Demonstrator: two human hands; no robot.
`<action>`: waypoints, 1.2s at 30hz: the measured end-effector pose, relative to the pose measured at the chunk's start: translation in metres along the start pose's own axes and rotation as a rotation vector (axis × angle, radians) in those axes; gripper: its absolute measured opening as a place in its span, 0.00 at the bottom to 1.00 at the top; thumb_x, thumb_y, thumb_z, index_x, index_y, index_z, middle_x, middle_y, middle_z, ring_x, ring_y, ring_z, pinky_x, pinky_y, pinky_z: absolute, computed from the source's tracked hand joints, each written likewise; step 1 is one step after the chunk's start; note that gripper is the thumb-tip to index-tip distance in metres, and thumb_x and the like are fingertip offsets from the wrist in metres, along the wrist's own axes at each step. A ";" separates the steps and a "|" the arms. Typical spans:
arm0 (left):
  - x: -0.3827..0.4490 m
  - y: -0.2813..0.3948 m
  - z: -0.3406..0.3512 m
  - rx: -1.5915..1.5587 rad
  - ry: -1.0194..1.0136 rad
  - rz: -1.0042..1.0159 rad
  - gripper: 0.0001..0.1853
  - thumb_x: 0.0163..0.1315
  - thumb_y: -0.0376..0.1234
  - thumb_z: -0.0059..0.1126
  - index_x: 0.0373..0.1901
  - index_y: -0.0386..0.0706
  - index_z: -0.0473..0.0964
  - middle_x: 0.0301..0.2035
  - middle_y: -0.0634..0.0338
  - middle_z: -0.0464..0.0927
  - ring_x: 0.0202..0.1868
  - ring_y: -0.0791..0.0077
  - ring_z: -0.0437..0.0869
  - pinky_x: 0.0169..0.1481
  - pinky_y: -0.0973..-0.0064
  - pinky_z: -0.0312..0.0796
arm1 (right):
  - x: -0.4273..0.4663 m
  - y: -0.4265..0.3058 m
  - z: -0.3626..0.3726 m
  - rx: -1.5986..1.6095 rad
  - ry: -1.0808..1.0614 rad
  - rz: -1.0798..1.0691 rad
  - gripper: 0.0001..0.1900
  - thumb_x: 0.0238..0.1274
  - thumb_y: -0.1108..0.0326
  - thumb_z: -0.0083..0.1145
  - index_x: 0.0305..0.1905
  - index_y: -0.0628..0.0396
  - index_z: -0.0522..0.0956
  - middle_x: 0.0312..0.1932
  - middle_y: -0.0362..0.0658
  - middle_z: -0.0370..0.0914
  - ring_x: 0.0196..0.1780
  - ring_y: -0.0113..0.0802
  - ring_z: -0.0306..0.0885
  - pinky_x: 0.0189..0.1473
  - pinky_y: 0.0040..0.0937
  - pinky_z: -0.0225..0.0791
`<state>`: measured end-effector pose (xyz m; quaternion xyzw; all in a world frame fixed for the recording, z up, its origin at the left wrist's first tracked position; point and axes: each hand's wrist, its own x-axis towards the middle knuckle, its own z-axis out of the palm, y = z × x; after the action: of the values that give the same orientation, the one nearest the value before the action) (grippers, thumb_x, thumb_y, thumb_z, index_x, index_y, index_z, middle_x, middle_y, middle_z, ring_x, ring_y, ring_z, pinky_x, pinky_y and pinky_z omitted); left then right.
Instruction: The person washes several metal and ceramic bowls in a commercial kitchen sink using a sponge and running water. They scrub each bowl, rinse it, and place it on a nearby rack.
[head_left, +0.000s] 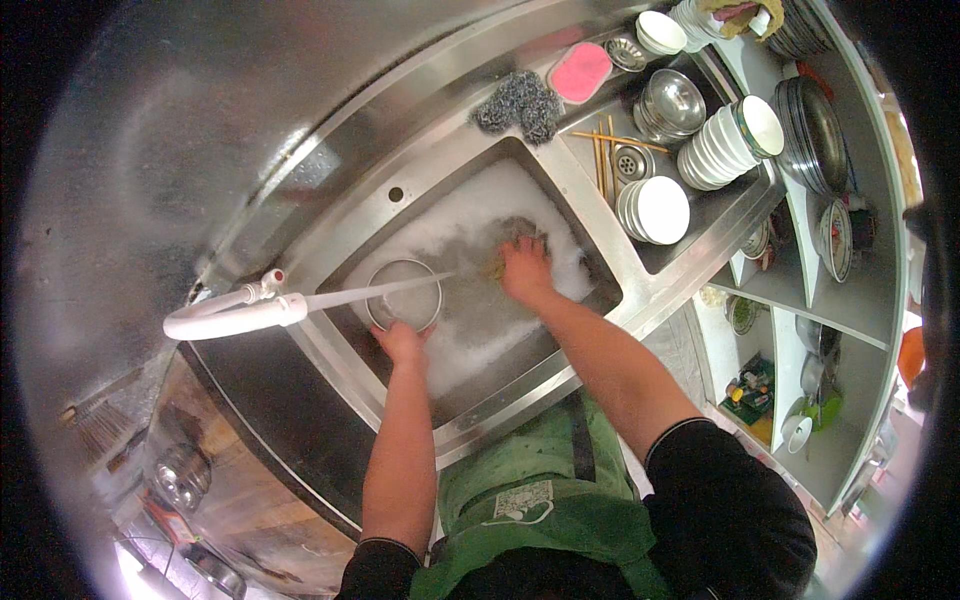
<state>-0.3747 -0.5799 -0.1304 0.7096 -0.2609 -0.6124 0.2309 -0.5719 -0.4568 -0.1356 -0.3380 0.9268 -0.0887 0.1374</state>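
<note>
A stainless steel sink basin (450, 427) in front of me holds cloudy water with white foam around its sides. My left hand (403, 341) grips the near rim of a round metal bowl (405, 294) at the basin's left. From a white tap (240, 319), a stream of water (375, 291) runs across above the bowl and into the basin. My right hand (527, 270) reaches into the water at the right, its fingertips partly hidden. A dark, blurred thing lies just beyond those fingers, and I cannot tell whether they hold it.
Right of the basin, a second compartment holds stacked white bowls (654, 211), metal bowls (670, 106) and wooden chopsticks (600, 161). Steel wool scourers (517, 107) and a pink sponge (580, 73) lie along the back ledge. Shelves with dishes (814, 135) stand at the far right.
</note>
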 end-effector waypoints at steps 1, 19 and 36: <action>0.000 0.000 0.002 -0.100 0.015 -0.095 0.26 0.67 0.27 0.44 0.68 0.41 0.59 0.62 0.49 0.68 0.60 0.56 0.73 0.60 0.59 0.74 | -0.007 -0.010 0.004 0.077 -0.088 0.137 0.11 0.52 0.65 0.62 0.41 0.52 0.83 0.49 0.53 0.79 0.53 0.52 0.77 0.52 0.49 0.72; -0.063 0.002 -0.009 -0.122 -0.599 -0.657 0.22 0.73 0.35 0.35 0.57 0.26 0.66 0.52 0.40 0.75 0.49 0.51 0.81 0.57 0.61 0.78 | 0.017 -0.084 -0.054 0.925 -0.250 0.014 0.11 0.60 0.57 0.54 0.38 0.48 0.84 0.41 0.46 0.82 0.45 0.47 0.79 0.50 0.41 0.72; -0.068 0.012 0.004 0.561 -0.464 -0.133 0.21 0.71 0.44 0.46 0.38 0.32 0.78 0.25 0.47 0.81 0.22 0.54 0.80 0.25 0.64 0.69 | -0.078 -0.055 -0.009 2.124 -1.060 0.873 0.27 0.71 0.46 0.34 0.51 0.59 0.76 0.39 0.52 0.80 0.39 0.47 0.80 0.40 0.49 0.76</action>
<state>-0.3878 -0.5448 -0.0724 0.6031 -0.4174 -0.6751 -0.0784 -0.4848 -0.4472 -0.0977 0.2776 0.2649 -0.5886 0.7116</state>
